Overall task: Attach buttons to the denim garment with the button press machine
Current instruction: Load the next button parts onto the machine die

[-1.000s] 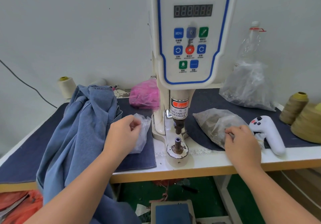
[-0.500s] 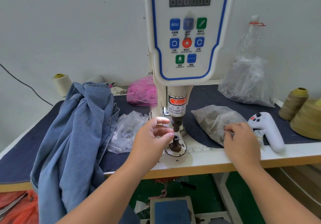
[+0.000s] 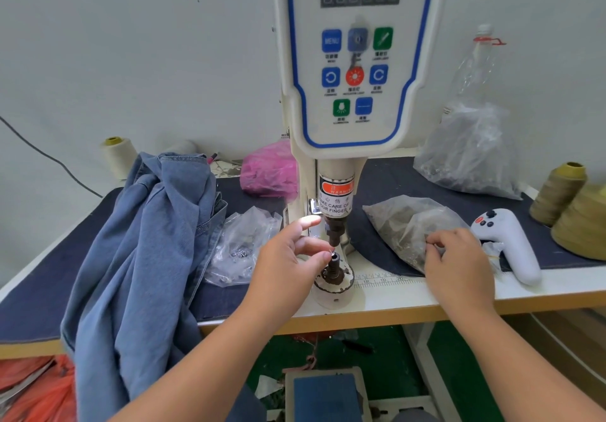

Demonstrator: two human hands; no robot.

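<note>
Left hand (image 3: 288, 257) is at the button press machine (image 3: 354, 71), thumb and a fingertip pinching a small shiny button part (image 3: 332, 252) right over the dark metal lower die (image 3: 334, 266), the index finger stretched up into the machine's lamp glow. Above the die hangs the dark stepped punch (image 3: 334, 230) under a red warning label. Right of the machine, the right hand (image 3: 459, 264) has curled fingers pinching the crinkled clear plastic of a bag (image 3: 406, 225) filled with greyish metal pieces. Left of the machine, a second crumpled clear bag (image 3: 242, 244) lies on the dark navy cloth mat (image 3: 42, 274), and beyond it the denim garment (image 3: 141, 257), soft, faded blue, is heaped in folds and spills over the table edge. Right of the right hand's bag lies a smooth white handheld controller (image 3: 511, 244) with dark and red buttons.
</note>
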